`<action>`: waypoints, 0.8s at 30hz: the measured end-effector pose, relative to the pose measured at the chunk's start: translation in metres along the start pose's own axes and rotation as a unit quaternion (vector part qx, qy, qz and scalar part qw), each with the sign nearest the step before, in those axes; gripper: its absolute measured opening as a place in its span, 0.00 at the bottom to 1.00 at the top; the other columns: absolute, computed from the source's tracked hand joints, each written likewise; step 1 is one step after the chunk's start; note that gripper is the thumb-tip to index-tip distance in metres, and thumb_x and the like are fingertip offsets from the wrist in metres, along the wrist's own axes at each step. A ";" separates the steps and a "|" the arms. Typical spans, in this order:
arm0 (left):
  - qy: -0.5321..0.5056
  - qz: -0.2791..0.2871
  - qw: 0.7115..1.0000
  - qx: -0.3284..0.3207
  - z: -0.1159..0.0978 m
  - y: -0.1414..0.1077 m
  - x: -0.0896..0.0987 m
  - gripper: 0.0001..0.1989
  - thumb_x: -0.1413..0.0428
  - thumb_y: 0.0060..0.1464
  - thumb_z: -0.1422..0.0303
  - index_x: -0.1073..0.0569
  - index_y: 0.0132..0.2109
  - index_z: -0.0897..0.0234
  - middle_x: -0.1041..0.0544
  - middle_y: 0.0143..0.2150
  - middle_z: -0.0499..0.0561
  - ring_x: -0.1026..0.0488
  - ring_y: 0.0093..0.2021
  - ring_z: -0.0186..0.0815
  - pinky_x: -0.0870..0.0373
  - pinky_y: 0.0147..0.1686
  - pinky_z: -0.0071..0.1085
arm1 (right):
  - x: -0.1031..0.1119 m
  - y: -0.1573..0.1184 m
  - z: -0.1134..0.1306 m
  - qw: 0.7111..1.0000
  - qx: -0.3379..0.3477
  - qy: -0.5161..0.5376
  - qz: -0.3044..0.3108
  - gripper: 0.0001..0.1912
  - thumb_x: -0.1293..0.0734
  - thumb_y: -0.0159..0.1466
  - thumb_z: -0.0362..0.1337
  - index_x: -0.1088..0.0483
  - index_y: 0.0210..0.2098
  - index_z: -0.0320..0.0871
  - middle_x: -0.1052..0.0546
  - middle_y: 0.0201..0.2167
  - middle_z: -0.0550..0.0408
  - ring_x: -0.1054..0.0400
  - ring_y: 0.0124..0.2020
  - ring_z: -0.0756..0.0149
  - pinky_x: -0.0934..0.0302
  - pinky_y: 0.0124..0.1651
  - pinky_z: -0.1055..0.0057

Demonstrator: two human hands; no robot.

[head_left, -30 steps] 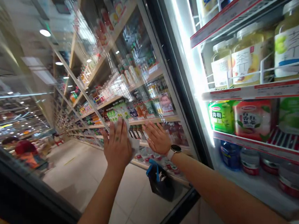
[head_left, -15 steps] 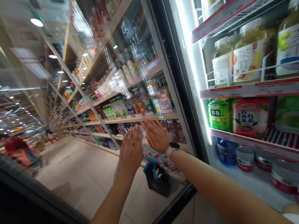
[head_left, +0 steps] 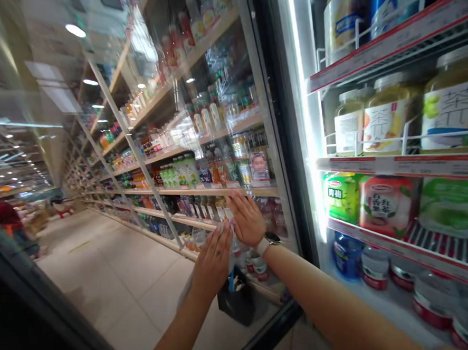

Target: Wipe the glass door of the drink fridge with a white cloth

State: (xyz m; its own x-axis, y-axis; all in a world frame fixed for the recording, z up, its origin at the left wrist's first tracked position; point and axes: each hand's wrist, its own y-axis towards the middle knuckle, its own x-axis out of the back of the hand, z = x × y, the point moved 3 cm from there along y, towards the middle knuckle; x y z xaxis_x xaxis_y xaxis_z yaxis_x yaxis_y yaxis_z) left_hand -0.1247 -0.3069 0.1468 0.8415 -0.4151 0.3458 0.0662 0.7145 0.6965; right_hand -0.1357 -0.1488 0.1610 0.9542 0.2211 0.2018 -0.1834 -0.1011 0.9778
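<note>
Both hands rest against the glass door [head_left: 145, 286] of a lit drinks fridge, fingers straight out and palms to the pane. My left hand [head_left: 214, 255] is the lower one, its fingertips near the right hand's palm. Just above and to the right, my right hand [head_left: 247, 219] has its fingers stretched upward; a smartwatch [head_left: 273, 238] with a pale strap is on that wrist. Neither hand holds anything. The dark door frame [head_left: 278, 114] runs down to the right of them, and the door stands ajar beside the fridge shelves.
Fridge shelves hold bottled drinks [head_left: 383, 118], a red pouch [head_left: 386, 205], a green pouch [head_left: 341, 197] and lidded jars [head_left: 374, 265]. Through the glass appear long drink shelves [head_left: 215, 189] and a black basket [head_left: 237, 304] on the tiled floor. At far left is a person in red [head_left: 7, 226].
My left hand has dropped lower relative to the right hand. The fridge shelves sit lower in view as the camera tilts up. Both hands stay on the glass.
</note>
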 end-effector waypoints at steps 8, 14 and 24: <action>0.006 -0.100 0.992 0.074 0.045 0.055 0.019 0.33 0.57 0.61 0.78 0.54 0.72 0.66 0.38 0.68 0.57 0.50 0.71 0.41 0.52 0.70 0.42 | 0.003 0.000 0.003 0.999 0.018 -0.003 -0.036 0.30 0.47 0.67 0.34 0.46 0.68 0.34 0.38 0.67 0.43 0.57 0.72 0.59 0.56 0.70 0.54; 0.022 -0.047 0.997 0.050 0.036 0.062 0.011 0.34 0.55 0.60 0.78 0.56 0.72 0.69 0.39 0.68 0.57 0.50 0.72 0.41 0.52 0.70 0.39 | 0.001 -0.001 0.002 0.999 0.018 -0.003 -0.037 0.31 0.47 0.67 0.33 0.48 0.69 0.35 0.37 0.66 0.43 0.56 0.72 0.58 0.55 0.70 0.53; -0.002 -0.019 1.000 0.014 0.012 0.024 0.000 0.34 0.56 0.61 0.79 0.56 0.71 0.70 0.38 0.68 0.57 0.49 0.71 0.42 0.53 0.71 0.41 | 0.000 -0.002 0.000 1.000 0.004 -0.001 -0.014 0.31 0.46 0.66 0.34 0.47 0.69 0.38 0.39 0.68 0.44 0.54 0.71 0.58 0.54 0.70 0.52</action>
State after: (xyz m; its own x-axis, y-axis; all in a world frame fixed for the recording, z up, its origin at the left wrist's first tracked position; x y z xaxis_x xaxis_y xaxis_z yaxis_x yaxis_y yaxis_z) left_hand -0.1295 -0.2970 0.1709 0.8368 -0.4431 0.3216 0.0824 0.6827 0.7261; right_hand -0.1355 -0.1487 0.1593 0.9596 0.2212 0.1740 -0.1548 -0.1017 0.9827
